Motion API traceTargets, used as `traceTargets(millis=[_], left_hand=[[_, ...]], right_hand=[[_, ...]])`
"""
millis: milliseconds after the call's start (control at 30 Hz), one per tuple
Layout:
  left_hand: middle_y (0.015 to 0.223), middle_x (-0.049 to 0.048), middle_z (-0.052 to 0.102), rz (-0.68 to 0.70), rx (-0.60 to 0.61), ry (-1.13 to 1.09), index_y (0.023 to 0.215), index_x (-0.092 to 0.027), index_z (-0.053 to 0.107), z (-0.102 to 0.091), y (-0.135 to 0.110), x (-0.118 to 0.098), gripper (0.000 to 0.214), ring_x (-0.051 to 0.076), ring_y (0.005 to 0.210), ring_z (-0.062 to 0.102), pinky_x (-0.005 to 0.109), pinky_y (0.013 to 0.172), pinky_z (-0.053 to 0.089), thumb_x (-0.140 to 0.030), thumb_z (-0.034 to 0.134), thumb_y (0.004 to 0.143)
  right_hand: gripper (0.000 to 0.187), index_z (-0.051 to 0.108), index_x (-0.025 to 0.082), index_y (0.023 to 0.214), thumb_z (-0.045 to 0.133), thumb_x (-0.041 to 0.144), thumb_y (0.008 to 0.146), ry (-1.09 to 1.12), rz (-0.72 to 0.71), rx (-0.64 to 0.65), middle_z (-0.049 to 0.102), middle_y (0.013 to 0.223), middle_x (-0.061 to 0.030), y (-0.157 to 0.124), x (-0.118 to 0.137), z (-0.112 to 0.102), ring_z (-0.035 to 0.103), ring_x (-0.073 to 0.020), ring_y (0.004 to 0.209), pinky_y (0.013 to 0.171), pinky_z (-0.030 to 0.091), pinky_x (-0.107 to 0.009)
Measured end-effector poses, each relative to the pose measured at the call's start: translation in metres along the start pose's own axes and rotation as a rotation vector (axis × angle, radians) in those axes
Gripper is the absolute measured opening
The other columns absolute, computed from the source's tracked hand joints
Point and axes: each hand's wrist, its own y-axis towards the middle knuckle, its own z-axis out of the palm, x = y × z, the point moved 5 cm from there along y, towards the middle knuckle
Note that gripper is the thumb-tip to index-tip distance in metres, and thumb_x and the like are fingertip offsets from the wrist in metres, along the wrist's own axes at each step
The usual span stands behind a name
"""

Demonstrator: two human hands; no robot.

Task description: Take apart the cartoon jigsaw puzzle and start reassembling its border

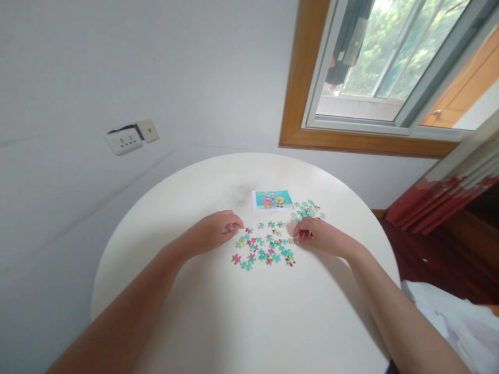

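Note:
Many loose jigsaw pieces point(262, 254), mostly turquoise with pink and yellow bits, lie spread on a round white table point(210, 322). On their left, my left hand point(221, 228) is curled with thumb and fingertips close together, beside a pink piece point(248, 230); whatever it may hold is hidden. Across the spread, my right hand point(317, 235) is closed in a pinch at a small pale jigsaw piece point(291, 241) by its fingertips. Behind the pieces lies a picture card point(273, 200) with a pink and a yellow cartoon figure on turquoise.
Just beyond my right hand sits a denser heap of jigsaw pieces point(309, 209). The table's far edge meets a white wall with a socket point(125, 139). A wood-framed window point(366, 140) and a red-and-cream curtain point(440, 192) are on the right. White cloth point(448, 322) lies at lower right.

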Motion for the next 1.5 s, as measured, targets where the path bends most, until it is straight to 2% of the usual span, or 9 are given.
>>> traceTargets(millis=[133, 267, 400, 533, 700, 900, 1133, 1500], left_hand=[[0.083, 0.0022, 0.063, 0.002, 0.051, -0.025, 0.091, -0.020, 0.067, 0.003, -0.002, 0.000, 0.023, 0.014, 0.074, 0.058, 0.024, 0.069, 0.045, -0.023, 0.046, 0.083], [0.081, 0.0022, 0.063, 0.055, 0.065, -0.030, 0.092, -0.019, 0.066, 0.007, -0.002, -0.003, 0.023, 0.014, 0.072, 0.057, 0.023, 0.069, 0.045, -0.021, 0.047, 0.080], [0.085, 0.0020, 0.062, 0.081, 0.116, -0.030, 0.098, -0.018, 0.063, 0.010, -0.003, -0.011, 0.025, 0.014, 0.075, 0.057, 0.022, 0.070, 0.045, -0.019, 0.050, 0.077], [0.085, 0.0007, 0.062, 0.087, 0.160, -0.010, 0.097, -0.018, 0.062, 0.008, -0.004, -0.017, 0.027, 0.014, 0.075, 0.056, 0.021, 0.069, 0.044, -0.015, 0.048, 0.074], [0.081, -0.0004, 0.060, 0.039, 0.205, -0.045, 0.097, -0.018, 0.062, 0.002, -0.009, -0.014, 0.028, 0.013, 0.070, 0.056, 0.021, 0.066, 0.044, -0.015, 0.051, 0.071], [0.072, -0.0027, 0.057, -0.033, 0.350, -0.115, 0.093, -0.019, 0.065, 0.008, -0.017, -0.013, 0.027, 0.012, 0.066, 0.055, 0.020, 0.060, 0.042, -0.019, 0.057, 0.067], [0.078, -0.0009, 0.056, -0.038, 0.443, -0.125, 0.098, -0.017, 0.064, 0.013, -0.017, -0.017, 0.032, 0.013, 0.071, 0.056, 0.021, 0.062, 0.042, -0.021, 0.059, 0.067], [0.078, -0.0008, 0.054, -0.058, 0.471, -0.121, 0.095, -0.018, 0.065, 0.013, -0.017, -0.015, 0.027, 0.013, 0.073, 0.054, 0.021, 0.063, 0.041, -0.021, 0.058, 0.068]], right_hand=[[0.017, 0.070, 0.018, 0.085, 0.059, 0.011, 0.075, -0.003, -0.029, -0.027, 0.063, 0.079, -0.0033, 0.001, 0.004, -0.002, 0.056, -0.0135, 0.066, 0.064, 0.043, -0.025], [0.018, 0.071, 0.020, 0.090, 0.058, 0.012, 0.081, -0.047, -0.149, -0.195, 0.062, 0.084, -0.0055, 0.009, 0.022, 0.001, 0.057, -0.0165, 0.078, 0.077, 0.043, -0.030], [0.022, 0.071, 0.022, 0.100, 0.056, 0.017, 0.084, -0.094, -0.286, -0.239, 0.062, 0.092, -0.0072, 0.018, 0.050, 0.024, 0.054, -0.0197, 0.089, 0.082, 0.040, -0.033], [0.027, 0.069, 0.027, 0.106, 0.056, 0.017, 0.084, -0.103, -0.289, -0.227, 0.061, 0.099, -0.0057, 0.025, 0.063, 0.043, 0.050, -0.0204, 0.094, 0.083, 0.037, -0.035], [0.028, 0.071, 0.027, 0.101, 0.056, 0.014, 0.082, -0.075, -0.327, -0.201, 0.061, 0.098, -0.0048, 0.024, 0.063, 0.044, 0.050, -0.0196, 0.093, 0.083, 0.036, -0.034], [0.032, 0.070, 0.025, 0.103, 0.053, 0.010, 0.081, -0.078, -0.321, -0.223, 0.062, 0.097, -0.0058, 0.021, 0.059, 0.038, 0.050, -0.0200, 0.092, 0.085, 0.036, -0.034], [0.029, 0.070, 0.023, 0.102, 0.054, 0.010, 0.082, -0.078, -0.329, -0.225, 0.062, 0.095, -0.0061, 0.020, 0.054, 0.039, 0.051, -0.0202, 0.091, 0.084, 0.038, -0.035], [0.030, 0.070, 0.021, 0.102, 0.053, 0.008, 0.082, -0.051, -0.344, -0.206, 0.063, 0.093, -0.0073, 0.017, 0.056, 0.033, 0.053, -0.0199, 0.090, 0.084, 0.040, -0.034]])
